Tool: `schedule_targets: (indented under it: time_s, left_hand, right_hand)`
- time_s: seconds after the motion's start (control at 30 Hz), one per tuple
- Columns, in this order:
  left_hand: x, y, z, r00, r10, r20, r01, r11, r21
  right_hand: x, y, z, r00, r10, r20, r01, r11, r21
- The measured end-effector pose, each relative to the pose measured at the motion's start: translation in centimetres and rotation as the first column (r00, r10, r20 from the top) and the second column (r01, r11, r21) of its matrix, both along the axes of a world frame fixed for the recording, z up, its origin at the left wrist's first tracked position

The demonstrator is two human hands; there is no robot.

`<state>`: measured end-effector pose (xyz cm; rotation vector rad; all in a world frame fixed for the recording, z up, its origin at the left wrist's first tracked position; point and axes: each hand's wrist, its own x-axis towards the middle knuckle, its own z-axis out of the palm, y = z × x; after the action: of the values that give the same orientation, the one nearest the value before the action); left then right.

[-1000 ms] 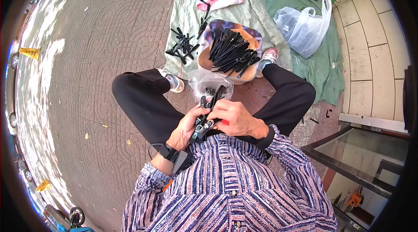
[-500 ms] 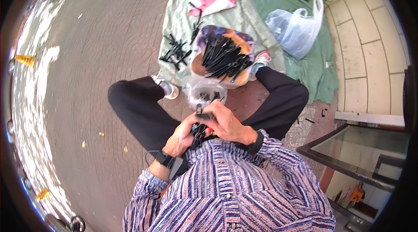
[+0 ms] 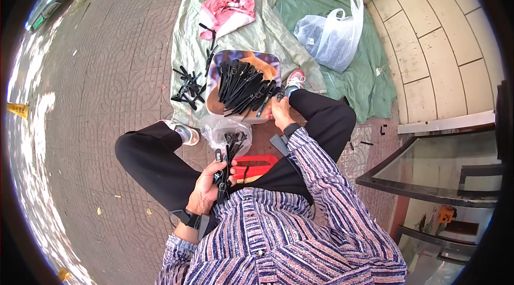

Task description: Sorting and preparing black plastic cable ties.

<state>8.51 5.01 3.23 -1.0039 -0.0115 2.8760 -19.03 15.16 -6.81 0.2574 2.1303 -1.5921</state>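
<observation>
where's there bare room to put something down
Widest: the paving left of the pale sheet and left leg, bare but for small scraps. Smaller: the sheet between the pink cloth and white plastic bag. Crowded: the printed stand under black straps, with the right hand at its edge, and the clear bag near the left hand.

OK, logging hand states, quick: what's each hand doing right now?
Left hand: closed, holding black pieces.
Right hand: beside the black pile; grip cannot be told.
</observation>
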Motion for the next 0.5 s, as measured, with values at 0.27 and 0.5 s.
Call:
schedule_targets:
  time_s: [0.27,0.5]
  left_hand:
    - [0.0,-0.1,-0.6,0.999,0.037,-0.021,-0.038,0.998,-0.044]
    - [-0.6,-0.1,0.3,0.999,-0.037,0.012,0.039,0.975,-0.220]
  right_hand:
    - [-1.2,1.7,-2.7,0.930,0.309,-0.198,-0.268,0.941,0.208]
    - [-0.7,3.7,-0.1,0.957,0.238,-0.164,-0.239,0.971,0.017]
